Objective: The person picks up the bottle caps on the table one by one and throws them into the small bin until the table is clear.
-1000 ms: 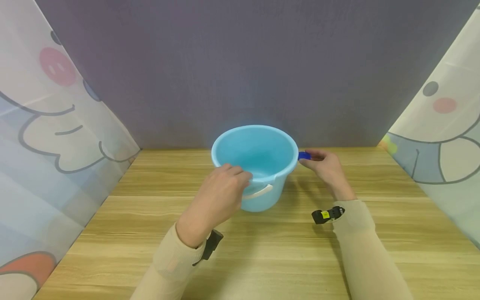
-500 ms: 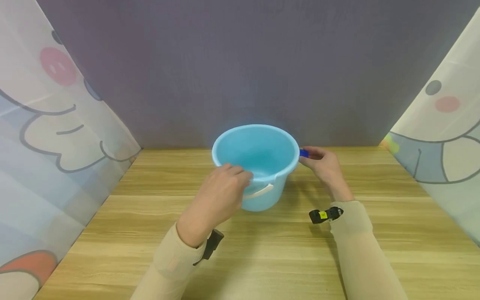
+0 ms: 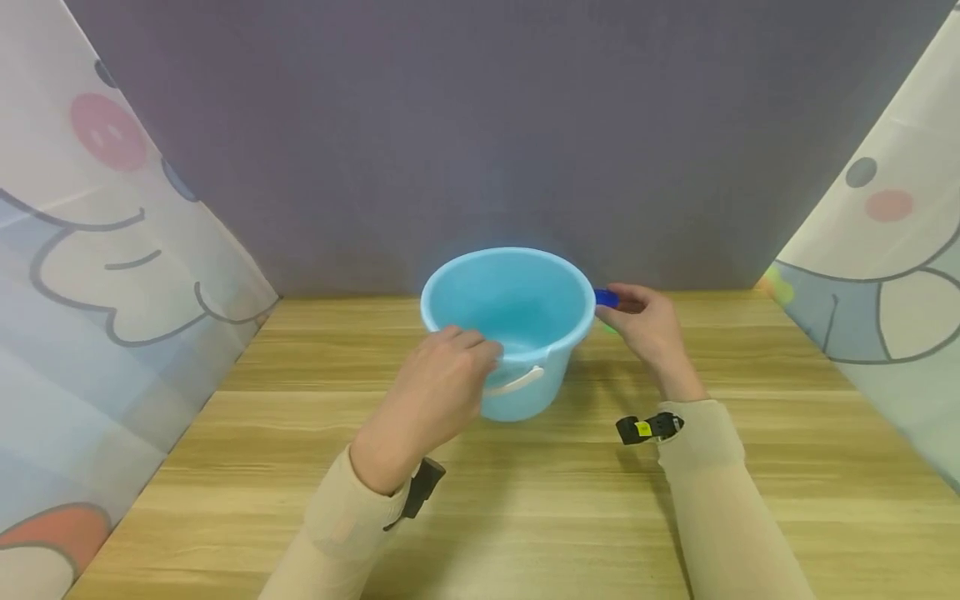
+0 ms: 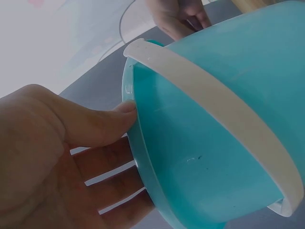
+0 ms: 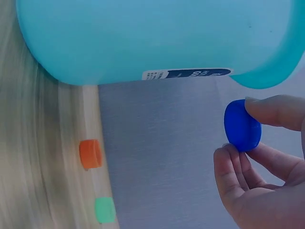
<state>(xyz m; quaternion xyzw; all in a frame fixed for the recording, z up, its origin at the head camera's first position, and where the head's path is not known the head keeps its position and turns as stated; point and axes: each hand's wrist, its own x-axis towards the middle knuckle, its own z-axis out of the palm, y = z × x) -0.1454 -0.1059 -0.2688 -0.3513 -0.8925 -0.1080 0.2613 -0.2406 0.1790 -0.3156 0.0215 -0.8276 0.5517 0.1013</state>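
Fingertips (image 5: 226,170) of the right hand (image 3: 652,329) pinched a blue piece (image 5: 241,126), raised slightly in the past second, clear of the table (image 3: 562,517) and just outside the bucket (image 3: 528,402), whose rim the left hand (image 3: 438,383) gripped. A green piece (image 5: 105,210) and an orange piece (image 5: 90,153) lay beyond, the latter hidden from the head view.

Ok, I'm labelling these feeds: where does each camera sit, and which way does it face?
Head: worn on the head, facing forward and down at the bucket; left hand, right hand and both sleeves show.
Left wrist: on that wrist, facing the bucket's rim; the left hand grips it, part of the right hand beyond.
Right wrist: on that wrist, facing the blue piece the right hand pinches.
Head and right wrist share the blue piece.
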